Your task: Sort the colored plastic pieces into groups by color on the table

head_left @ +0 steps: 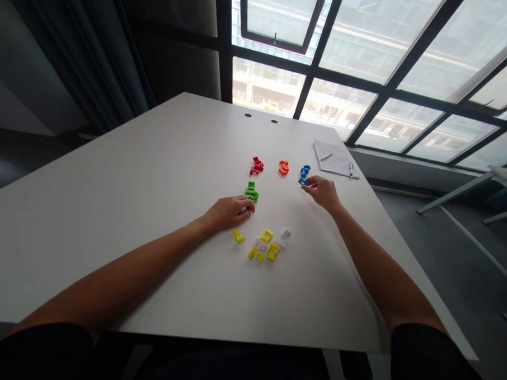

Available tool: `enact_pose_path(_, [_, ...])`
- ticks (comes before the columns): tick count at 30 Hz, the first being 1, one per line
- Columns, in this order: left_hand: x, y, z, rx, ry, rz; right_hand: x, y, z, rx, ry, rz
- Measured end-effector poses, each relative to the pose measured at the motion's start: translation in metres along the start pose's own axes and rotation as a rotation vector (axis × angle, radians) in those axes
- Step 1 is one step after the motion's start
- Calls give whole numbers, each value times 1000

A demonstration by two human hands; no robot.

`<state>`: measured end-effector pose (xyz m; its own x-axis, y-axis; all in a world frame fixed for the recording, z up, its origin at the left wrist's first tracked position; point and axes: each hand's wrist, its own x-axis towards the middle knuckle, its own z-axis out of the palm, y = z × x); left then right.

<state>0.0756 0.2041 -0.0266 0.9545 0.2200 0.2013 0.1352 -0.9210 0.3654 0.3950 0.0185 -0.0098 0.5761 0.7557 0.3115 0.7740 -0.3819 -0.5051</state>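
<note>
My right hand (324, 192) is closed in a pinch at the lower end of a group of blue plastic pieces (305, 171), its fingertips on the nearest blue piece (303, 181). On the left, my left hand (231, 212) rests by the green plastic pieces (251, 193), just in front of them. Its fingers are curled together; a pale bit shows between them, too small to name. Closer to me lie several yellow plastic pieces (272, 252) mixed with white plastic pieces (286, 233). One yellow piece (238, 236) sits apart, below my left hand.
Red pieces (257, 166) and orange pieces (283, 168) lie farther back on the white table (175, 153). Written paper (333, 154) with a pen (326, 157) and another pen (351, 170) is near the right edge. Two round cable holes (248, 115) are at the far edge, before the windows.
</note>
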Motion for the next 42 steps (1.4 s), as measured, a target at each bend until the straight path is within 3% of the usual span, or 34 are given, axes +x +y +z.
enact_pose_path(4, [0, 1, -1, -5, -8, -4, 19, 34, 18, -163, 78, 193])
enact_pose_path(8, [0, 1, -1, -6, -14, -5, 29, 49, 29, -243, 129, 291])
enact_pose_path(16, [0, 1, -1, -14, -20, -14, 48, 55, 39, -305, 77, 282])
enact_pose_path(24, [-1, 3, -4, -20, -22, -17, 38, 52, 44, -249, 170, 217])
enact_pose_path(29, [-1, 5, -5, -22, -19, -23, 19, 35, 45, -201, 284, 102])
enact_pose_path(34, [-1, 4, -5, -23, -13, -9, -17, 4, 47, -48, 260, -188])
enact_pose_path(37, [-1, 4, -5, -23, -3, -9, -46, -22, 44, 150, 150, -353])
enact_pose_path(42, [-2, 3, -4, -32, 4, -6, -95, -58, 33, 453, -174, -456])
